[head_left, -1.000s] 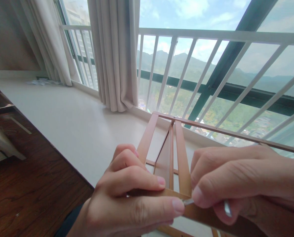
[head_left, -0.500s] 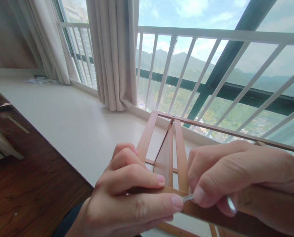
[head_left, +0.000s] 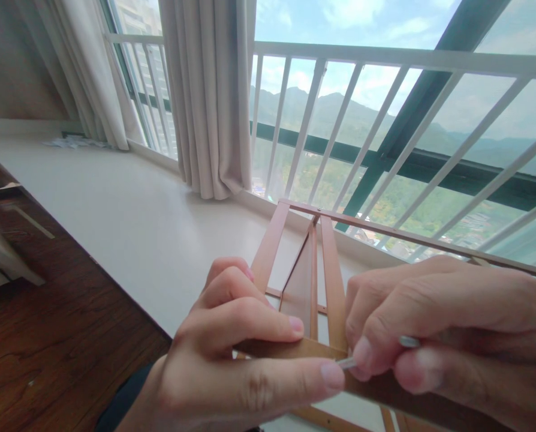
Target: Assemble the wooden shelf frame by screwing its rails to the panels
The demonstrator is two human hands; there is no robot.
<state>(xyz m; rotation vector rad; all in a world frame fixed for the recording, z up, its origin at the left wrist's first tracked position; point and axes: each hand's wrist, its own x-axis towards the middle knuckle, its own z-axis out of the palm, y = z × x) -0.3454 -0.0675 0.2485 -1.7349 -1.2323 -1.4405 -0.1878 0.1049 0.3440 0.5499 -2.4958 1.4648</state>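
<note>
My left hand [head_left: 241, 342] is closed around the near rail [head_left: 313, 348] of a brown wooden frame. Its index finger lies on the rail's top, and the thumb reaches along the near face to the tip of a thin metal hex key [head_left: 347, 363]. My right hand [head_left: 439, 324] pinches that key between thumb and fingers at the rail's near face. One silvery end of the key sticks out between the right fingers; the middle is covered. Whatever the key's tip meets is hidden by the left thumb. Behind the hands, slats [head_left: 333, 282] of the frame run toward the window.
The frame rests on a pale window ledge [head_left: 128, 228]. White railing bars [head_left: 304, 126] and a beige curtain [head_left: 209, 102] stand beyond it. Dark wooden floor [head_left: 61, 336] lies lower left, past the ledge's edge. Some papers [head_left: 77, 142] lie at the ledge's far left.
The key's exposed end has swung upward between the right fingers, and the right thumb and fingers have shifted with it. The left hand keeps its hold on the rail.
</note>
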